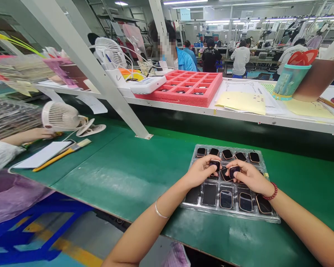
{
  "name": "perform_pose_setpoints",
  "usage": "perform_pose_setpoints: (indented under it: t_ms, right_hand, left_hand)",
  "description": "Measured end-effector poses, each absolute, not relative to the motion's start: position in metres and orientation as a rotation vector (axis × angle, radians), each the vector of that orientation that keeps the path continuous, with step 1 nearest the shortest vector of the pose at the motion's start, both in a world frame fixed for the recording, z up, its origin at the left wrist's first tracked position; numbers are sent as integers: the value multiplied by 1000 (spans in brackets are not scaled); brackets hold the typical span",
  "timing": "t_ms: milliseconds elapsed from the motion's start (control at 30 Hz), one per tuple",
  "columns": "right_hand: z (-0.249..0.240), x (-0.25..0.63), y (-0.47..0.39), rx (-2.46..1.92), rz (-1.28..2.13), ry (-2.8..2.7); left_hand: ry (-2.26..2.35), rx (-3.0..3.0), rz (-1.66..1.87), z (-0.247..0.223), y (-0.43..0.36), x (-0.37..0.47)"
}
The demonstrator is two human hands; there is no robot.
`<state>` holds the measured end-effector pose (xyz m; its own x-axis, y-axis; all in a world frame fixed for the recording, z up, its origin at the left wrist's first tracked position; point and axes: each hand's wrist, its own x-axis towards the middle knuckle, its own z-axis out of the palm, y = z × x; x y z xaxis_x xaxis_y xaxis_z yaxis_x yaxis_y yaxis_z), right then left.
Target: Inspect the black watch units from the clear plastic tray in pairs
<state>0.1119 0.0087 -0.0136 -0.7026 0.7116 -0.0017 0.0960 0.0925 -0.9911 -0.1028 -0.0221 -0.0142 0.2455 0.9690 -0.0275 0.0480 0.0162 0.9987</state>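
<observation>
A clear plastic tray (208, 212) lies on the green table, with several dark watch-like pieces in its compartments. Over its middle, my left hand (202, 170) is closed round a watch piece (215, 164), thumb across its dark face. To the right, my right hand (249, 174) grips another watch piece (234, 170) between thumb and fingers. More pieces sit below and behind both hands, among them one (226, 199) in the front row. Part of the middle row is hidden by my hands.
A white shelf (195, 111) runs behind the table, bearing a red foam tray (211, 92), papers and a cup (291, 81). To the left are a small fan (61, 116), a brush (61, 155) and another person's hand (39, 135).
</observation>
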Motion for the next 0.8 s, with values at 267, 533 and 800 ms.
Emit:
perform_pose_setpoints:
  t_ms: [267, 533, 800]
  right_hand:
    - [-17, 113, 11, -782, 1644, -1909]
    - [-15, 112, 10, -783, 1651, -1902]
    - [-17, 113, 11, -783, 1632, -1939]
  left_hand:
    - [1037, 1302, 984, -14, -22, -102]
    - [1034, 1294, 992, -10, -23, -100]
    - [1038, 1287, 994, -10, -23, -100]
